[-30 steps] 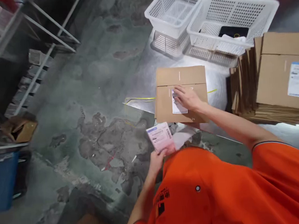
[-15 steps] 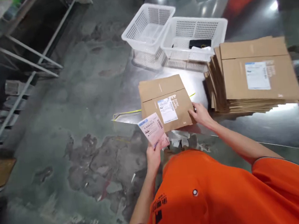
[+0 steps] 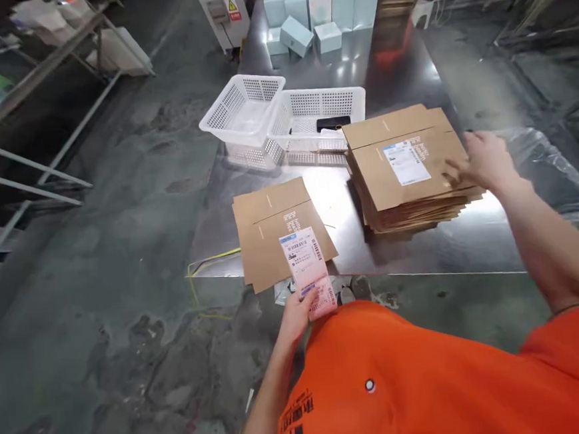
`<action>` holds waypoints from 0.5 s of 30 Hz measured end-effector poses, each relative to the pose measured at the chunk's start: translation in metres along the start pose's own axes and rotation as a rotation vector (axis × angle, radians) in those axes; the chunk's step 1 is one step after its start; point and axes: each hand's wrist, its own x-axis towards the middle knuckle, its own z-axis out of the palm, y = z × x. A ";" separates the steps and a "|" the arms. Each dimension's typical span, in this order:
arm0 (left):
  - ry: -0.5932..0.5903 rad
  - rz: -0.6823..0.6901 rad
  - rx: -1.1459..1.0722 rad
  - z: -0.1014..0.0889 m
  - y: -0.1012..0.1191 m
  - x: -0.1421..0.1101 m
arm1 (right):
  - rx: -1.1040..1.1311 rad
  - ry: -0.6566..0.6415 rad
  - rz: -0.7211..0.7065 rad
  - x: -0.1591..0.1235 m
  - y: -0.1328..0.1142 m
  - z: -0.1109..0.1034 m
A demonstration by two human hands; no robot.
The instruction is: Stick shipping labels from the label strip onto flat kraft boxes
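My left hand (image 3: 297, 315) pinches a strip of printed shipping labels (image 3: 303, 259), which hangs over the lower edge of a low pile of flat brown cardboard boxes (image 3: 265, 225). The pile's top box has white print and no label in its visible part. To the right stands a taller stack of flat cardboard boxes (image 3: 376, 177); its top box carries a white shipping label (image 3: 406, 162). My right hand (image 3: 485, 161) is at that stack's right edge, fingers apart and somewhat blurred. Whether its fingertips touch the top box I cannot tell.
Two white plastic baskets (image 3: 244, 117) stand on the metal table (image 3: 357, 258) behind the piles; a dark object (image 3: 333, 124) lies in the right one. Pale blue boxes (image 3: 298, 15) are stacked at the far end. A yellow strap (image 3: 207, 260) hangs over the left edge.
A labelled box has gone from the left pile to the top of the right stack, and my right hand has moved right. The labels stay in my left hand. The view has shifted.
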 end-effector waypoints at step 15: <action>0.348 0.345 -0.303 -0.007 0.045 -0.009 | 0.625 -0.972 -0.301 -0.100 -0.215 0.208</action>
